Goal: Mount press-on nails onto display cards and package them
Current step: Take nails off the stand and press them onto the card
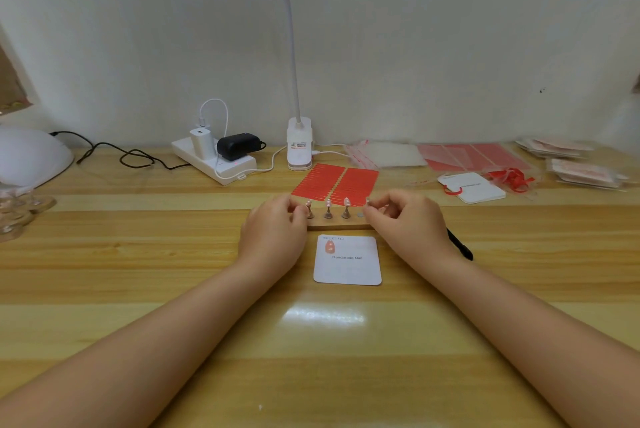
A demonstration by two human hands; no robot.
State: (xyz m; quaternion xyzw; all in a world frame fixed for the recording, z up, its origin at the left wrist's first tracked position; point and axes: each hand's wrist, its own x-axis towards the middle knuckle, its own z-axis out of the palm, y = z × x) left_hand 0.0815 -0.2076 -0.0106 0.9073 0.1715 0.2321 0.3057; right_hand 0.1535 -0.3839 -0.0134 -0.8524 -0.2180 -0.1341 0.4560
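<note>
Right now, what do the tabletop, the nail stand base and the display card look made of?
Tabletop: wood planks or wood-look laminate, glossy, since it mirrors the lamp.
Nail stand base: pale bare wood, matte, probably.
Display card: white card stock, rounded corners, printed "Handmade Nail"; finish unclear.

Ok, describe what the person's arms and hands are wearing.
Nothing visible: the left hand and the right hand are bare, with no gloves, rings, watch or bracelets showing. Both forearms are uncovered right to the frame's lower edge, so no sleeves appear in the head view.
</note>
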